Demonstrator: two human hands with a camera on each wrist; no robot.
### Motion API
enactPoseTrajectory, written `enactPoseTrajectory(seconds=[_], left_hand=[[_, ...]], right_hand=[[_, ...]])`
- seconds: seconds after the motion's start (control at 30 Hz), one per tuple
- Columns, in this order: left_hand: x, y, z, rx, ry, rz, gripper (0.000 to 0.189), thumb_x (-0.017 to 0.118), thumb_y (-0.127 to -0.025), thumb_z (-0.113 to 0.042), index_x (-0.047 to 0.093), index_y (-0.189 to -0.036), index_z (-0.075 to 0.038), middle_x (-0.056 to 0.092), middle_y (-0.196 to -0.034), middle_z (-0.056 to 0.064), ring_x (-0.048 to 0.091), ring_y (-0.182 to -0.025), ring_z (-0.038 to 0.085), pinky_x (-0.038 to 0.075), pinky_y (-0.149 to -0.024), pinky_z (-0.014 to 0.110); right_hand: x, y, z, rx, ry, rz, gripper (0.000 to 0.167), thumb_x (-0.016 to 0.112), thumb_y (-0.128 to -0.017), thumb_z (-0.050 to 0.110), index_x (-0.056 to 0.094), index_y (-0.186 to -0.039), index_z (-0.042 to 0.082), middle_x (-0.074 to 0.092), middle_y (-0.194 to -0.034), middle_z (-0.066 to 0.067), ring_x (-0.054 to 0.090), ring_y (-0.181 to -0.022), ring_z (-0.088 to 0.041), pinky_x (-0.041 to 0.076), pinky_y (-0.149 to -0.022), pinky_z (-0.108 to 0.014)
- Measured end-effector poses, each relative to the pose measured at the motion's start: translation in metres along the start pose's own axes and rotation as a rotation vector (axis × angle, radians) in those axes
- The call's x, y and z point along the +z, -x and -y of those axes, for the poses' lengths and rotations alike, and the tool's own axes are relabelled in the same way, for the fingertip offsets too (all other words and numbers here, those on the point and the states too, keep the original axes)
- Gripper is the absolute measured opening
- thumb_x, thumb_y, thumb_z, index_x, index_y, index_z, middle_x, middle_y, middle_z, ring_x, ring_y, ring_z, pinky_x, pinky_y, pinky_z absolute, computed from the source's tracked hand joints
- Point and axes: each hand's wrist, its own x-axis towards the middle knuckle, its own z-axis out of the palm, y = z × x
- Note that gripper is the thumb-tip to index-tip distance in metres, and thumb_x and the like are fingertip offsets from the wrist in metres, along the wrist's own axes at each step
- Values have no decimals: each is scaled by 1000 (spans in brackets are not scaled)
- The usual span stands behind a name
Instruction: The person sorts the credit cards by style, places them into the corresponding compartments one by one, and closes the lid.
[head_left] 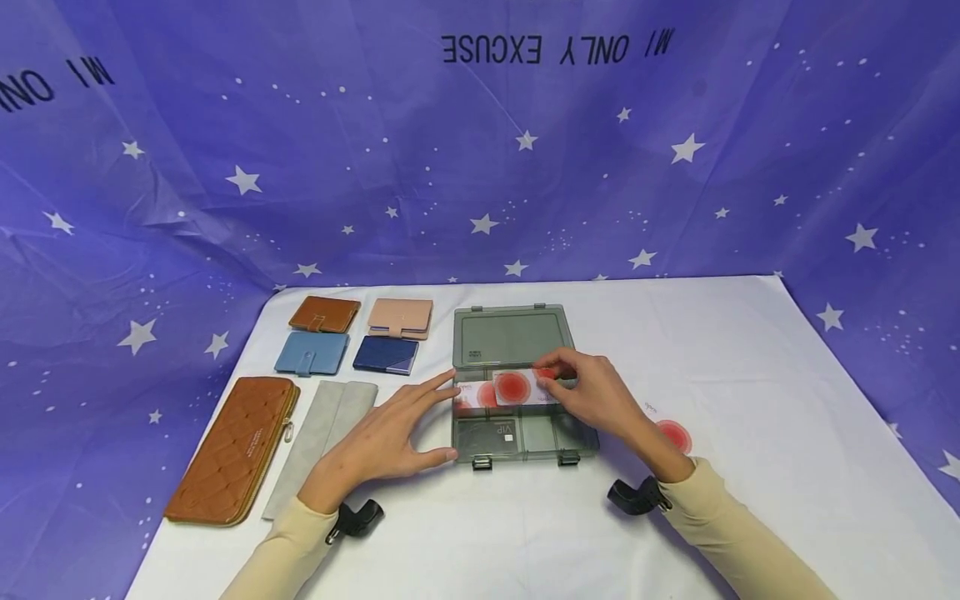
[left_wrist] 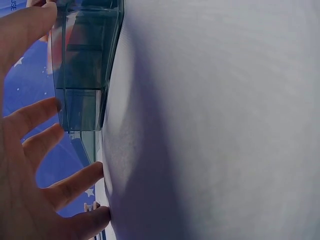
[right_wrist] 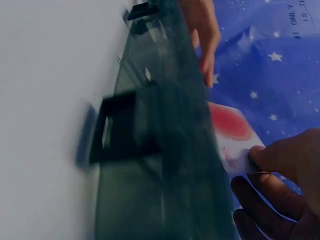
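Observation:
A translucent grey-green compartment box [head_left: 522, 444] lies with its lid [head_left: 512, 336] folded back. My right hand [head_left: 592, 392] pinches a white card with a red circle [head_left: 512, 388] between thumb and fingers, over the box's middle row. Under that card's left end lies a similar red-and-white card [head_left: 471, 394]. A dark card lettered VIP [head_left: 486, 437] sits in the front left compartment. My left hand [head_left: 382, 442] has its fingers spread, with fingertips at the box's left side; in the left wrist view, fingertips [left_wrist: 59, 104] meet the box wall.
Another red-circle card [head_left: 673, 435] lies right of the box, partly behind my right wrist. At left are a brown zip wallet [head_left: 236, 450], a grey wallet [head_left: 322, 433], and brown [head_left: 325, 314], pink [head_left: 400, 317], light blue [head_left: 312, 353] and navy [head_left: 386, 355] card holders.

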Motion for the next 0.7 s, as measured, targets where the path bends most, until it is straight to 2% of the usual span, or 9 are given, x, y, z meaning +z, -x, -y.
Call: enactPoseTrajectory(seconds=[0.13, 0.27, 0.47, 0.57, 0.7], left_hand=[[0, 1, 0, 0, -6, -7, 86, 74, -92, -67, 47, -164, -28, 28, -177, -11, 45, -152, 28, 51, -108, 60], [-1, 1, 0, -11, -4, 3, 86, 74, -93, -68, 45, -165, -31, 26, -177, -13, 43, -154, 27, 49, -109, 61], [-1, 1, 0, -30, 4, 19, 86, 74, -93, -68, 44, -166, -32, 25, -177, -14, 41, -156, 26, 48, -111, 60], [-1, 1, 0, -34, 6, 14, 87, 73, -93, -69, 44, -166, -32, 24, -177, -16, 40, -156, 25, 48, -111, 60], [0, 1, 0, -35, 8, 14, 87, 72, -93, -70, 44, -166, -32, 23, -177, -17, 40, -156, 25, 49, -111, 60]], right_hand=[[19, -7, 3, -20, 13, 8, 20, 84, -94, 12, 76, -112, 16, 81, -95, 4, 79, -92, -18, 59, -83, -45], [33, -9, 3, -38, 62, -15, 18, 85, -95, 15, 77, -110, 19, 80, -92, 5, 76, -86, -14, 57, -78, -40], [43, -6, 3, -85, 174, -52, 12, 83, -97, 22, 79, -108, 25, 80, -91, 9, 75, -82, -11, 58, -70, -38], [44, -5, 6, -95, 229, -46, 13, 79, -100, 27, 81, -113, 27, 81, -100, 9, 77, -89, -13, 60, -71, -41], [47, -2, 10, -80, 310, -16, 22, 75, -104, 33, 82, -123, 26, 78, -106, 4, 74, -87, -19, 58, -68, -40]])
